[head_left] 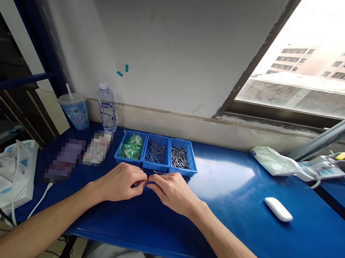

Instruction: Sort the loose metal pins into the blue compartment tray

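My left hand [124,182] and my right hand [171,191] meet fingertip to fingertip just in front of three blue bins. Both are closed in a pinch around a thin metal piece [150,182], mostly hidden by the fingers. The left bin [117,153] holds green plastic packets [133,145]. In the middle bin [158,138] lie loose slender metal pieces [156,152]. Many similar short metal pieces [180,157] fill the right bin [193,163]. More metal pieces [159,172] show behind my fingertips, partly covered by my hands.
On the blue table [208,230] a white oval case [278,209] lies to the right. A water bottle [107,108] and a cup with straw [75,110] stand at back left. White power strips with cables [13,182] sit left; a plastic bag [272,161] lies back right.
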Demonstrator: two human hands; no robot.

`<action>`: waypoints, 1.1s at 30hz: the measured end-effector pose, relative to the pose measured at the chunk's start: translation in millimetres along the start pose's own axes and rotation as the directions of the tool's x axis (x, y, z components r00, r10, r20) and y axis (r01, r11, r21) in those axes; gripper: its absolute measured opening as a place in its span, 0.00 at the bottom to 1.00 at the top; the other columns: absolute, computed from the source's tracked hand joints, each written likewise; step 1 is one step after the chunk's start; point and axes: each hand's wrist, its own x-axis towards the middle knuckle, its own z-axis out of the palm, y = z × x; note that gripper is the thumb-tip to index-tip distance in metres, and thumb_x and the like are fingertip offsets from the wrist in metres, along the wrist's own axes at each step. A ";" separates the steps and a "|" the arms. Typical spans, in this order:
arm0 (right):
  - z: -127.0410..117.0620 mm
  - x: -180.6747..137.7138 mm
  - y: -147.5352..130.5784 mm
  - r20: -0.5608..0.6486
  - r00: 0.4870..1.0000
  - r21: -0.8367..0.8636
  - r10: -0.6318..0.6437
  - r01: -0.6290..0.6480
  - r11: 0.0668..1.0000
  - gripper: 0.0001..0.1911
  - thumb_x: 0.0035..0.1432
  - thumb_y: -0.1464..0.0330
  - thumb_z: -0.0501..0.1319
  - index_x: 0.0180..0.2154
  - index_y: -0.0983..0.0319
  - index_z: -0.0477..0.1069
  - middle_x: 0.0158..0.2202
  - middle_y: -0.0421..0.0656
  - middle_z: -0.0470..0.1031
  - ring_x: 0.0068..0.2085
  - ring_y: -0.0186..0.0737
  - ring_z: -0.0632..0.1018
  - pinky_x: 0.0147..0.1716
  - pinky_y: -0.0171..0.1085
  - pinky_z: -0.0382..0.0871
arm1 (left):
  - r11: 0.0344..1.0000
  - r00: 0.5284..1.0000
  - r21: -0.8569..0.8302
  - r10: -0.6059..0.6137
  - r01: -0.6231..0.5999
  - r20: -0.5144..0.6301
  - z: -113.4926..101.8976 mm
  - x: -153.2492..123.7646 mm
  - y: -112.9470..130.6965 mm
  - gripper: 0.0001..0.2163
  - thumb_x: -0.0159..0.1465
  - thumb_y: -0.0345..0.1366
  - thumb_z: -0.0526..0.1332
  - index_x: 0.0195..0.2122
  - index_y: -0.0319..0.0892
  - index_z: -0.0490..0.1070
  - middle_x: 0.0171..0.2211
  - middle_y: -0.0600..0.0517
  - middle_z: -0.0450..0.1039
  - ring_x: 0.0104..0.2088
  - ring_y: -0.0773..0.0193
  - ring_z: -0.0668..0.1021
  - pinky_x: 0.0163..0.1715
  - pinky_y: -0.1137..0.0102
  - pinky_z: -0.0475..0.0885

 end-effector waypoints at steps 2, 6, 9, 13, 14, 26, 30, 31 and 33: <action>-0.3 0.3 -0.4 0.010 1.000 -0.005 -0.003 0.003 1.000 0.18 0.80 0.65 0.50 0.38 0.62 0.72 0.28 0.40 0.77 0.25 0.34 0.75 0.27 0.36 0.56 | 1.000 1.000 0.001 -0.003 0.003 0.000 -0.4 0.2 0.5 0.10 0.69 0.28 0.58 0.30 0.42 0.72 0.26 0.54 0.74 0.27 0.66 0.73 0.31 0.69 0.63; -0.1 0.3 -0.2 0.008 1.000 0.002 0.002 -0.002 1.000 0.15 0.79 0.62 0.53 0.42 0.62 0.73 0.29 0.40 0.78 0.26 0.35 0.76 0.27 0.35 0.57 | 1.000 1.000 0.000 -0.008 0.008 0.004 -0.4 0.6 0.9 0.09 0.69 0.28 0.58 0.30 0.42 0.72 0.27 0.54 0.74 0.28 0.65 0.73 0.31 0.69 0.62; 0.5 -0.1 0.8 0.013 1.000 -0.007 0.002 -0.002 1.000 0.15 0.80 0.64 0.52 0.41 0.62 0.73 0.28 0.40 0.77 0.26 0.35 0.76 0.27 0.35 0.56 | 1.000 1.000 -0.001 -0.006 0.006 0.004 0.0 0.7 0.4 0.10 0.69 0.28 0.58 0.30 0.42 0.71 0.27 0.54 0.74 0.28 0.66 0.73 0.31 0.69 0.61; 0.3 -0.5 1.2 0.014 1.000 -0.007 0.005 -0.005 1.000 0.15 0.79 0.63 0.52 0.42 0.62 0.73 0.29 0.41 0.78 0.26 0.35 0.76 0.27 0.36 0.56 | 1.000 1.000 -0.003 -0.003 0.003 -0.001 -0.1 0.5 -0.2 0.10 0.69 0.28 0.58 0.29 0.42 0.69 0.26 0.55 0.73 0.27 0.66 0.72 0.31 0.69 0.60; 0.0 -0.5 0.9 0.006 1.000 -0.002 0.002 -0.002 1.000 0.15 0.79 0.62 0.52 0.44 0.62 0.73 0.30 0.41 0.78 0.27 0.36 0.76 0.27 0.36 0.57 | 1.000 1.000 -0.004 -0.003 0.003 -0.003 -0.3 0.4 -0.3 0.10 0.69 0.28 0.58 0.29 0.42 0.68 0.26 0.55 0.73 0.27 0.66 0.72 0.31 0.69 0.60; -1.0 -0.5 0.5 0.005 1.000 0.017 -0.025 0.025 1.000 0.20 0.81 0.62 0.47 0.41 0.62 0.72 0.28 0.40 0.76 0.25 0.34 0.73 0.27 0.35 0.55 | 1.000 1.000 -0.005 -0.009 0.009 0.012 -0.1 -0.1 0.6 0.09 0.69 0.28 0.58 0.30 0.41 0.70 0.27 0.55 0.73 0.28 0.66 0.72 0.31 0.70 0.60; -0.8 -0.4 0.9 0.007 1.000 0.014 -0.018 0.018 1.000 0.20 0.81 0.61 0.48 0.39 0.62 0.72 0.28 0.40 0.76 0.25 0.34 0.73 0.27 0.36 0.55 | 1.000 1.000 -0.002 -0.010 0.010 0.014 0.1 0.0 -0.6 0.09 0.69 0.28 0.58 0.31 0.42 0.71 0.28 0.55 0.74 0.28 0.66 0.73 0.32 0.70 0.60; -0.7 -0.4 1.0 0.003 1.000 0.011 -0.012 0.012 1.000 0.19 0.80 0.60 0.49 0.41 0.62 0.72 0.28 0.40 0.76 0.26 0.35 0.74 0.27 0.36 0.55 | 1.000 1.000 -0.002 -0.010 0.010 0.010 0.1 -0.1 -0.8 0.09 0.69 0.28 0.58 0.31 0.42 0.71 0.28 0.55 0.74 0.29 0.66 0.73 0.31 0.70 0.60; -0.7 -0.3 1.2 -0.003 1.000 0.010 -0.011 0.011 1.000 0.18 0.80 0.60 0.49 0.43 0.63 0.72 0.29 0.40 0.77 0.26 0.35 0.74 0.27 0.36 0.55 | 1.000 1.000 -0.003 -0.009 0.009 0.007 0.0 -0.5 -0.7 0.09 0.69 0.28 0.58 0.30 0.42 0.69 0.27 0.55 0.74 0.28 0.66 0.73 0.31 0.70 0.60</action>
